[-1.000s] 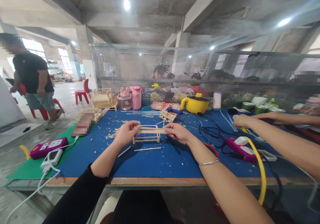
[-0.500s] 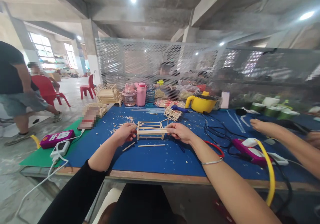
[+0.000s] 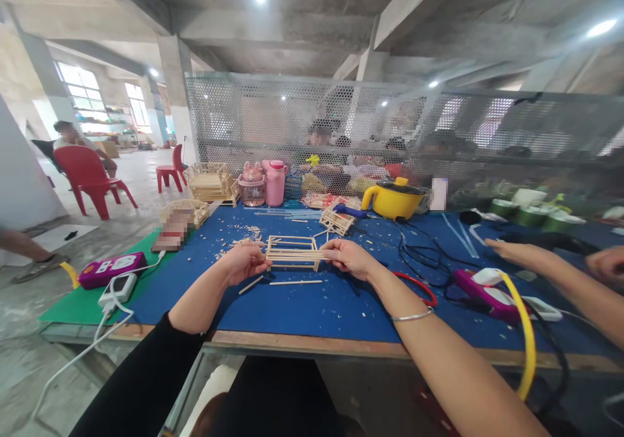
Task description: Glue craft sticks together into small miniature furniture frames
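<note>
Several thin wooden sticks (image 3: 295,255) lie side by side between my hands, in front of a small wooden stick frame (image 3: 292,238). My left hand (image 3: 246,259) is closed on their left ends. At the right ends, the thumb and fingers of my right hand (image 3: 348,258) pinch the same sticks. The frame stands on the blue table mat (image 3: 302,313); whether the sticks touch it I cannot tell. One loose stick (image 3: 295,283) rests just in front of the frame, and a shorter stick piece (image 3: 251,285) lies below my left hand.
Behind the frame are a blue-handled glue gun (image 3: 350,211), a yellow pot (image 3: 396,199) and a pink bottle (image 3: 275,183). A purple power strip (image 3: 485,292) with cables lies at right, near a co-worker's hand (image 3: 509,251). A phone (image 3: 174,230) charges at left.
My left hand has closed on the sticks' left ends, and the sticks now lie more evenly side by side. A person walking at far left has mostly left view.
</note>
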### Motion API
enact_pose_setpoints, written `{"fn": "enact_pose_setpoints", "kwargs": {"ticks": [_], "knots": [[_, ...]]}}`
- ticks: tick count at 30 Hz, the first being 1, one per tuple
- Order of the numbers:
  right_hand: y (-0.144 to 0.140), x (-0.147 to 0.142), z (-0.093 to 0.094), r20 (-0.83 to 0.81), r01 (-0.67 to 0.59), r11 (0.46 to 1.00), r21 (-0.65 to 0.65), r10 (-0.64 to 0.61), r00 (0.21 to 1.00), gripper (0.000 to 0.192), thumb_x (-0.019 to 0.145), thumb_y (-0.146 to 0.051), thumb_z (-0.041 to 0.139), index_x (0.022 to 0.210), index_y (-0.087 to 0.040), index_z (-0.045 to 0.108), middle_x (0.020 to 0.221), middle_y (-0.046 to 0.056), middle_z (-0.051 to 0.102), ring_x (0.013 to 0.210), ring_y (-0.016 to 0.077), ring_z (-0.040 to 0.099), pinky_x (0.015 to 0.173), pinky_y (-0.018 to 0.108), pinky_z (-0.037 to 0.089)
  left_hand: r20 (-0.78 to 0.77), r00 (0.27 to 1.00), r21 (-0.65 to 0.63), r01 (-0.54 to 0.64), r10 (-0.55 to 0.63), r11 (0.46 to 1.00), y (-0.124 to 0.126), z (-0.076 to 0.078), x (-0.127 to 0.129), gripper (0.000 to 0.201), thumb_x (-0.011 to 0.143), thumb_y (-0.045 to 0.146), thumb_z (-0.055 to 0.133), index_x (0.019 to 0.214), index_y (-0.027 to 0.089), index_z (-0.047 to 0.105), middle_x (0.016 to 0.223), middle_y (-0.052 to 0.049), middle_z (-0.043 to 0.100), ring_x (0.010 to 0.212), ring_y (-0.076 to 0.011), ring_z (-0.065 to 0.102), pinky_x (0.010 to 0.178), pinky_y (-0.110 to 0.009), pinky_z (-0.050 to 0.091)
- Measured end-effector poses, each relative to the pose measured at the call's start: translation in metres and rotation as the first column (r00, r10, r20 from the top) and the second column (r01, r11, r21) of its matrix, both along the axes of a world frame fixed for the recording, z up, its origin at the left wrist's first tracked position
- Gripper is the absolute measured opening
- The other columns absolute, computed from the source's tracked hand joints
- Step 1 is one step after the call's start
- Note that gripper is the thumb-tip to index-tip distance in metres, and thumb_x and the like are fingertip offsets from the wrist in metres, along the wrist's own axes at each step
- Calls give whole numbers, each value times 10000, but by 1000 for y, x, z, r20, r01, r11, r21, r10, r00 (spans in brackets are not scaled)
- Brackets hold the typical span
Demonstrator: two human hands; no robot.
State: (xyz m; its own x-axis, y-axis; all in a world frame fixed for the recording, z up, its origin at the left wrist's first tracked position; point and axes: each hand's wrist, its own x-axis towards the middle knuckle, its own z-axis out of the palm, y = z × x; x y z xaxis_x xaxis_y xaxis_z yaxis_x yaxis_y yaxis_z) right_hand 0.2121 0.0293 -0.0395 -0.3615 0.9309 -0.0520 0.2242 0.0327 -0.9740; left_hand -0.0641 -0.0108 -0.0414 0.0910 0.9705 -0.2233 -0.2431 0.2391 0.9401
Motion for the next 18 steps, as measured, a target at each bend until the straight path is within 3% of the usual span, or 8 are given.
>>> {"fn": "enact_pose_setpoints", "kwargs": {"ticks": [8, 18], "knots": [[0, -2, -1, 2, -5, 1000, -1, 5, 1000, 359, 583, -389, 736, 790, -147, 571, 577, -48, 528, 392, 16, 330, 356, 170, 128, 28, 999, -95, -14, 17, 995, -2, 6, 3, 471, 674, -79, 485, 1089, 139, 449, 638, 10, 574, 563, -104, 639, 501, -156, 540], [-2, -5, -1, 50, 30, 996, 81, -34, 998, 350, 593, -405, 728, 791, -148, 595, 552, -46, 529, 409, 35, 368, 372, 175, 199, 49, 999, -77, 26, -22, 997, -2, 2, 4, 463, 700, -16, 639, 1109, 128, 475, 758, -61, 647, 540, -92, 627, 464, -148, 521]]}}
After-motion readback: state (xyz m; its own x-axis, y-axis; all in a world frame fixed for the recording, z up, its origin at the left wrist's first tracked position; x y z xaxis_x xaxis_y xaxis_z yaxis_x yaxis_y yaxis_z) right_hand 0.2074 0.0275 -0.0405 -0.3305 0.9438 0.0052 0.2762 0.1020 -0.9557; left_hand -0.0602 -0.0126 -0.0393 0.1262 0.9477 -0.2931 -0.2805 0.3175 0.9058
